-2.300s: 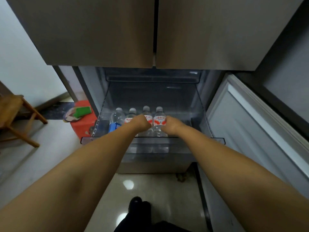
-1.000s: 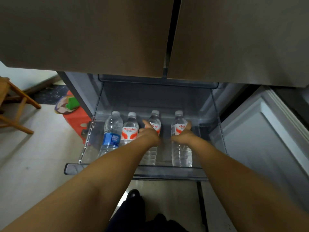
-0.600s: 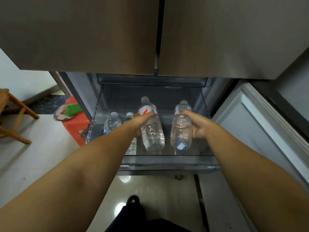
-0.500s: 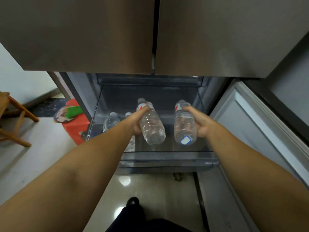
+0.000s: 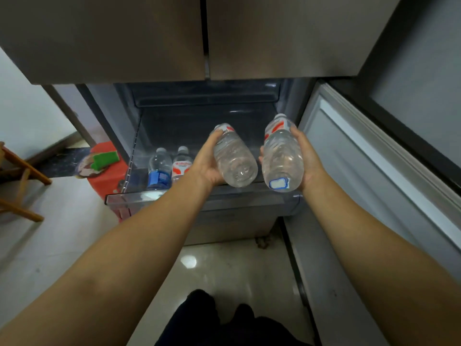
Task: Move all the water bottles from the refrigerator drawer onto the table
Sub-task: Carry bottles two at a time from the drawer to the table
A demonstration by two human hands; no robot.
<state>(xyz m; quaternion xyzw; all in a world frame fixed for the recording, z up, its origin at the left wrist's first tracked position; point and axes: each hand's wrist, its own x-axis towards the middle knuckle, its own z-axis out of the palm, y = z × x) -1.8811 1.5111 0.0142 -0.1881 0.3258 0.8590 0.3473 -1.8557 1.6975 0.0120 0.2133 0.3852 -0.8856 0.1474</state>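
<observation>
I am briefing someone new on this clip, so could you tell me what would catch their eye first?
Two clear water bottles stand out at centre, tilted with their bases toward the camera: the left hand grips one bottle, the right hand the other, both above the open refrigerator drawer. Two more bottles stand upright at the drawer's left end, a blue-labelled one and a red-labelled one.

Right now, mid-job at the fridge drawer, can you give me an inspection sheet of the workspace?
Surface: clear plastic refrigerator drawer pulled open; the table is not in view.
Job's things: two clear red-labelled water bottles lifted, left one, right one; blue-labelled clear bottle and red-labelled clear bottle stand in the drawer.
Clutter: green sponge on a red stool.
Grippers: left hand and right hand each grip one bottle.
Cables: nothing seen.
Surroundings: wooden chair, open white fridge door, pale tiled floor.
</observation>
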